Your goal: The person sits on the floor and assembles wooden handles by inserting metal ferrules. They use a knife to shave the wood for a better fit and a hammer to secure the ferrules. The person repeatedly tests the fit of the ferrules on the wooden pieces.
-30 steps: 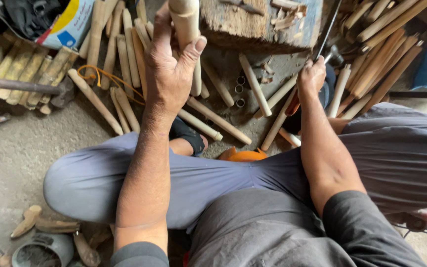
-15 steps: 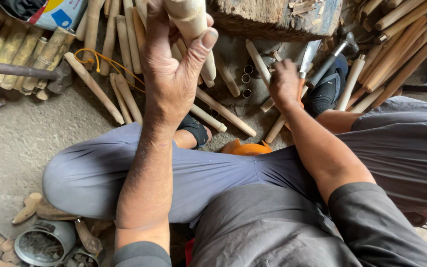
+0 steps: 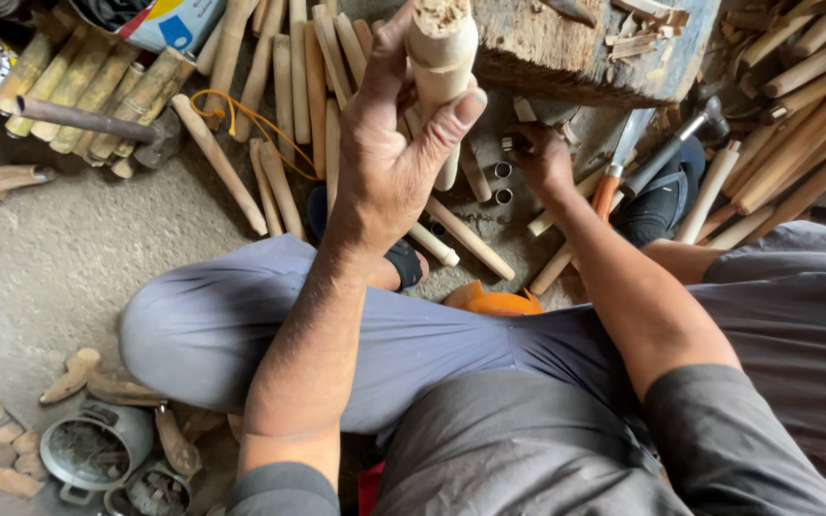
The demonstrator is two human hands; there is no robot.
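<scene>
Seated on the floor, legs crossed, seen from above. Left hand [image 3: 389, 158] raised, fingers and thumb closed around a pale wooden peg [image 3: 440, 57], held upright, rough end up, its top near the frame's upper edge. Right hand [image 3: 539, 161] low by the floor, curled over small metal rings [image 3: 501, 182]; whether it grips one, cannot tell. A knife [image 3: 619, 162] with an orange handle lies just right of that hand, a hammer [image 3: 676, 143] beside it. Wooden block [image 3: 585, 48] sits above, its front edge just beyond the right hand. Sticks [image 3: 289, 86] fan across the floor behind the left hand; more pile at upper right, crowding the right side. Open concrete floor [image 3: 59, 258] on the left, between the knee and a row of bamboo [image 3: 88, 91]. Two small pots [image 3: 97, 449] at lower left, near wood scraps.
</scene>
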